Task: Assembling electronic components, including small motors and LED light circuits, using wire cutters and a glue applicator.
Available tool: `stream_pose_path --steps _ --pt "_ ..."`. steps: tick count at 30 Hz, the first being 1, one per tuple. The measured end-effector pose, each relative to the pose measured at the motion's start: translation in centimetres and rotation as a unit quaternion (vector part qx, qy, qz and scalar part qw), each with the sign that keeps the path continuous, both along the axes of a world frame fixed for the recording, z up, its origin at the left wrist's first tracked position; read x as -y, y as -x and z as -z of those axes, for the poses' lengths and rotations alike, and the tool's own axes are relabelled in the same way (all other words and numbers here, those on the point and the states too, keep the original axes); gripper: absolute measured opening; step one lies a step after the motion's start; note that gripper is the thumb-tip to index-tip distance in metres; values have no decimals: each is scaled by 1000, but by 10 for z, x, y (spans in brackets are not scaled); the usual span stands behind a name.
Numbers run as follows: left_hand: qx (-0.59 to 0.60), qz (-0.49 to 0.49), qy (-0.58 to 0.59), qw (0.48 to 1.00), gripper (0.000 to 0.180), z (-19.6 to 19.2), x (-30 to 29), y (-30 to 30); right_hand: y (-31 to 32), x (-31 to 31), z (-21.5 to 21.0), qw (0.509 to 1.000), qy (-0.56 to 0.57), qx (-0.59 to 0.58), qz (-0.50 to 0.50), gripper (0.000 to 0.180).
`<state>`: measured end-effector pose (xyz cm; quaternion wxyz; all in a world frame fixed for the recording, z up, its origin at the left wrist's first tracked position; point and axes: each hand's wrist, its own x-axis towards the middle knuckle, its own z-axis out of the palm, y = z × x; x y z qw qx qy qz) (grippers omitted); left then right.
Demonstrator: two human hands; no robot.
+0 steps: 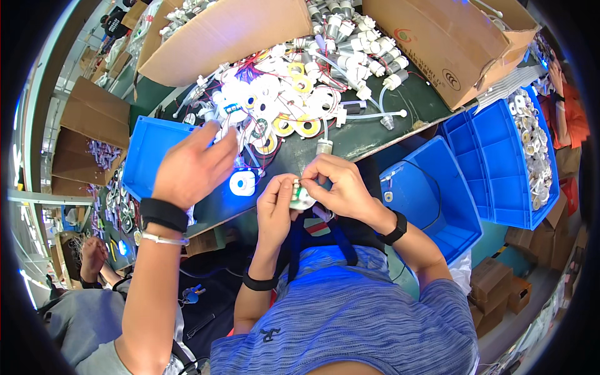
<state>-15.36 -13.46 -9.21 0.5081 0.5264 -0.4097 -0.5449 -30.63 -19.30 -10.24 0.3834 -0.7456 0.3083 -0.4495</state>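
Note:
Close to my body at the table's front edge, my left hand is closed on a small green-and-white part, perhaps a circuit board on a white piece. Thumb and fingers of my right hand pinch at the upper side of the same part; anything thinner between those fingertips is too small to make out. A grey motor-like cylinder with a clear tube lies just beyond my hands. To their left, on the table, rests a white round piece lit by blue light.
A co-worker's hand reaches over from the left. Ahead lies a heap of white discs, yellow rings and wires. Cardboard boxes stand behind it. Blue bins are at the right, another blue bin at the left.

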Motion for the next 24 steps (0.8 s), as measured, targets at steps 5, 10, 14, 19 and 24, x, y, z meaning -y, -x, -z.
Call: stream_pose_path --steps 5,10,14,19,24 --pt "-30 2 24 999 24 5 -6 -4 2 -5 -2 999 -44 9 -6 8" --pt "-14 -30 37 999 30 6 -6 -5 1 -3 3 1000 13 8 -5 8" --pt "6 -27 28 999 33 3 -5 -4 2 -2 1 997 79 -24 0 9" --pt "36 -23 21 999 31 1 -10 -8 1 -6 2 993 106 -46 -2 9" --pt "59 -22 32 997 31 0 -11 -8 -1 -10 0 993 111 -48 17 9"
